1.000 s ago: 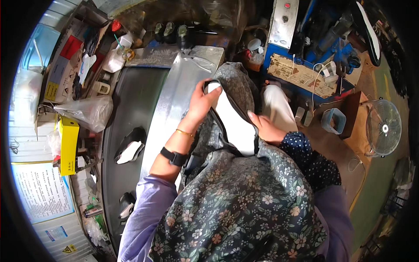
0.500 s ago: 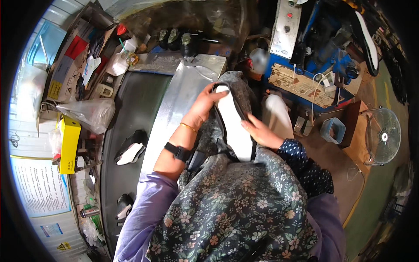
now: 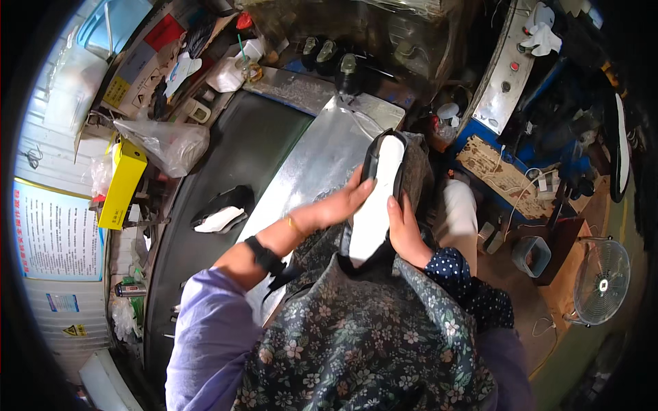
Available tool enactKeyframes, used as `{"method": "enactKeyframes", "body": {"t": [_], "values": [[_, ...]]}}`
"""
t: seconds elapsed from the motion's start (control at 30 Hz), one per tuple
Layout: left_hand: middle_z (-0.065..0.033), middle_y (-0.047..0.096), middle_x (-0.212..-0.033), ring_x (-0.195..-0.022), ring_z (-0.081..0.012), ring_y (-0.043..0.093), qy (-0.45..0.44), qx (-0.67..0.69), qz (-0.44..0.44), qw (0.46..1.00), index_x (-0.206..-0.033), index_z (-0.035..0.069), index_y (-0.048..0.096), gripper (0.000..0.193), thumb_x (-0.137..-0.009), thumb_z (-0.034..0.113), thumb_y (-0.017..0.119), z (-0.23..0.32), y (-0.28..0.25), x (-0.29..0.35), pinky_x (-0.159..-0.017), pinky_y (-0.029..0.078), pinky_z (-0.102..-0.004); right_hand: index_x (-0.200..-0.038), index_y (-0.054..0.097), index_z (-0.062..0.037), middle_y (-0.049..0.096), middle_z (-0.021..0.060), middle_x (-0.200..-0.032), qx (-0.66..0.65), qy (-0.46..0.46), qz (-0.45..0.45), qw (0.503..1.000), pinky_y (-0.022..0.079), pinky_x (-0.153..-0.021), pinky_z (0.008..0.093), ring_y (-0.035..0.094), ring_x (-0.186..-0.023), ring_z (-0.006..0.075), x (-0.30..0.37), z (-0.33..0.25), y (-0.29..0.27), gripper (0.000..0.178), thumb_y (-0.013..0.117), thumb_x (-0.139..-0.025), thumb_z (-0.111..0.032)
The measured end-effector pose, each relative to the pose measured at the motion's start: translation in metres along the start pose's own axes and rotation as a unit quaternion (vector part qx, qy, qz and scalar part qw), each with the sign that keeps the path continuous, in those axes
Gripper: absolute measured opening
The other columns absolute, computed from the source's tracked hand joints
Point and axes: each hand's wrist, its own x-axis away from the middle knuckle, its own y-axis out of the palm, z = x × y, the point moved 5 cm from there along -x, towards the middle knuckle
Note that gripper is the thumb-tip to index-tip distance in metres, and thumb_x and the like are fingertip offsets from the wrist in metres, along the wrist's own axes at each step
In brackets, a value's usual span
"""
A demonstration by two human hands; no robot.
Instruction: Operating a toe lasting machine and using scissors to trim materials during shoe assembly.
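A black shoe upper (image 3: pixel 377 205) with a white underside is held over my lap, white face up and its rounded end pointing away from me. Gripping its left edge is my left hand (image 3: pixel 340 204), thumb lying on the white face. My right hand (image 3: pixel 409 234) wraps the opposite side near the middle, thumb pressed on the edge. The fingers beneath the shoe are hidden. My floral apron (image 3: pixel 363 335) is spread below, touching the near end or just behind it; I cannot tell which.
Left lies a dark conveyor belt (image 3: pixel 233 154) carrying another black-and-white shoe upper (image 3: pixel 223 211), beside a shiny metal plate (image 3: pixel 312 164). Several dark shoes (image 3: pixel 348 72) stand at the back. Right are a blue-framed machine (image 3: pixel 510 175), a plastic bin (image 3: pixel 531 256) and a fan (image 3: pixel 602 282).
My view has turned, so the surroundings shift. The shoe has tilted, its far end leaning right. My left hand has slid nearer along its edge; both hands keep hold.
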Motion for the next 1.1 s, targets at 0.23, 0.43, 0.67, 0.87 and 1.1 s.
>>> {"method": "enactKeyframes", "body": {"t": [0.23,0.43,0.67,0.87,1.1], "values": [[-0.0331,0.05,-0.135,-0.126,-0.0405,0.053,-0.077,-0.115,0.119,0.983,-0.147,-0.01,0.025,0.075,-0.099,0.041,0.053,-0.015,0.027,0.046,-0.103,0.044,-0.0402,-0.146,0.028,0.0091,0.051,0.0303,-0.135,-0.015,-0.036,0.015,0.999,0.04,-0.105,0.0376,0.051,-0.127,0.0361,0.005,0.013,-0.011,0.057,0.041,-0.106,-0.029],[-0.0188,0.06,-0.125,-0.111,-0.0251,0.061,-0.115,0.348,0.041,0.929,-0.142,-0.011,0.033,0.076,-0.089,0.028,0.073,0.002,0.02,0.082,-0.096,0.05,-0.0358,-0.145,0.036,0.0068,0.056,0.0206,-0.133,-0.032,0.071,-0.181,0.98,0.046,-0.095,0.0298,0.059,-0.112,0.0214,-0.032,-0.003,-0.013,0.06,0.045,-0.105,-0.037],[-0.0295,0.056,-0.127,-0.112,-0.0384,0.06,-0.045,-0.132,0.223,0.965,-0.145,-0.01,0.025,0.097,-0.073,0.019,0.083,-0.04,-0.072,0.11,-0.095,0.05,-0.0445,-0.11,0.068,-0.0029,0.071,0.0176,-0.101,0.374,-0.14,0.002,0.917,0.053,-0.082,0.0379,0.068,-0.095,0.0338,-0.101,-0.17,-0.257,0.033,0.062,-0.093,-0.03],[-0.0331,0.041,-0.142,-0.128,-0.048,0.045,0.05,-0.347,0.135,0.927,-0.142,-0.004,0.04,0.085,-0.072,0.022,0.082,-0.043,-0.042,0.13,-0.106,0.042,-0.0454,-0.138,0.053,-0.021,0.055,0.0194,-0.128,0.686,0.065,0.392,0.61,0.049,-0.091,0.0499,0.056,-0.112,0.0438,-0.061,-0.226,-0.476,0.074,0.077,-0.068,-0.034],[-0.0265,0.058,-0.129,-0.122,-0.0408,0.056,0.204,-0.139,0.092,0.965,-0.124,-0.003,0.06,0.05,-0.084,0.022,0.075,0.03,0.002,0.074,-0.103,0.045,-0.0411,-0.139,0.054,-0.0254,0.058,0.0216,-0.117,0.659,-0.006,0.453,0.601,0.045,-0.091,0.0552,0.056,-0.103,0.0451,-0.06,-0.211,-0.486,0.076,0.073,-0.066,-0.029]]}}
